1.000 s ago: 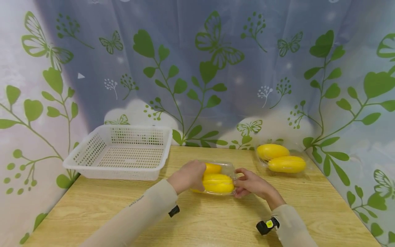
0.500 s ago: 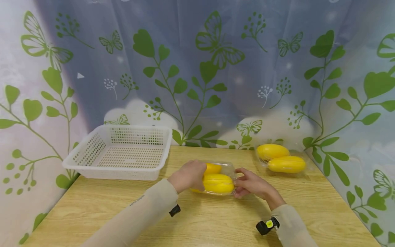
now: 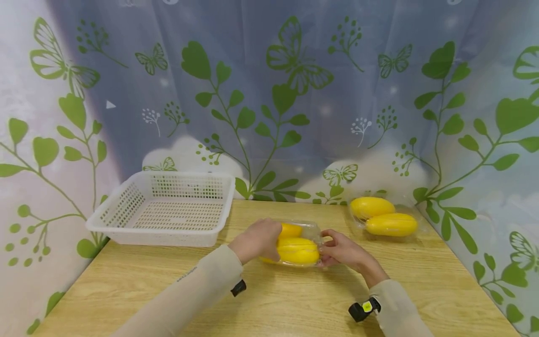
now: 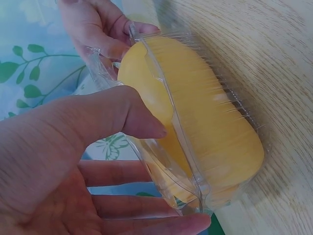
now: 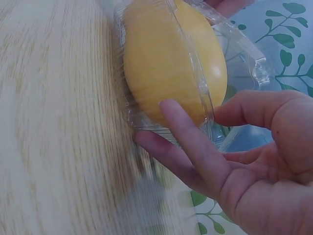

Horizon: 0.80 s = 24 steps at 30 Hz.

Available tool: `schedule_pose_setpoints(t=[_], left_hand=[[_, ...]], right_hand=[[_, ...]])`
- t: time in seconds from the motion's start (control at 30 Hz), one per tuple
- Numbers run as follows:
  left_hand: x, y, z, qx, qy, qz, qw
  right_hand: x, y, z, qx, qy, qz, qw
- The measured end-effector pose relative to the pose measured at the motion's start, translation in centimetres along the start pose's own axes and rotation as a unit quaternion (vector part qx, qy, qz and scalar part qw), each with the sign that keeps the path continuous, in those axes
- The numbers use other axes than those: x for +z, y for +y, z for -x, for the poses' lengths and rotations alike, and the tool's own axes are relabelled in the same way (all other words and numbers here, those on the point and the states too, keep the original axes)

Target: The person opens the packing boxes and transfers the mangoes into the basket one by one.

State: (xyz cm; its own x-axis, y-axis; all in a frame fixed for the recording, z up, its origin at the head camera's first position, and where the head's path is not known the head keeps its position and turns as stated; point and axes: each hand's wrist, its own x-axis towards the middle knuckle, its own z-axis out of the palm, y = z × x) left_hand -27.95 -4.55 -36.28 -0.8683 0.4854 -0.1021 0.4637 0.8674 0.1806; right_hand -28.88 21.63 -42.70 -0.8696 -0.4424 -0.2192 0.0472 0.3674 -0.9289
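In the head view, on the pale wood-grain bench (image 3: 294, 299), the left grip (image 3: 258, 239) holds a clear plastic box (image 3: 310, 230) of yellow oblong fruit (image 3: 299, 251); the right grip (image 3: 343, 251) pinches its right end. A white perforated plastic basket (image 3: 168, 238) stands left. Left wrist: thumb over the box, fingers along its side. Right wrist: thumb and parted fingers clasp its end.

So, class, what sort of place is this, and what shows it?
Probably an indoor staged tabletop: a wood-grain table, a leaf-and-butterfly backdrop behind it, and a white basket.
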Motion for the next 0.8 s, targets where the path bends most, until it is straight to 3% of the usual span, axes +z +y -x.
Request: schedule_pose_setpoints(t=[0.8], left_hand=[[-0.67, -0.75, -0.53, 0.012, 0.008, 0.033, 0.9994]], right_hand=[[-0.28, 0.18, -0.31, -0.009, -0.005, 0.008, 0.9999]])
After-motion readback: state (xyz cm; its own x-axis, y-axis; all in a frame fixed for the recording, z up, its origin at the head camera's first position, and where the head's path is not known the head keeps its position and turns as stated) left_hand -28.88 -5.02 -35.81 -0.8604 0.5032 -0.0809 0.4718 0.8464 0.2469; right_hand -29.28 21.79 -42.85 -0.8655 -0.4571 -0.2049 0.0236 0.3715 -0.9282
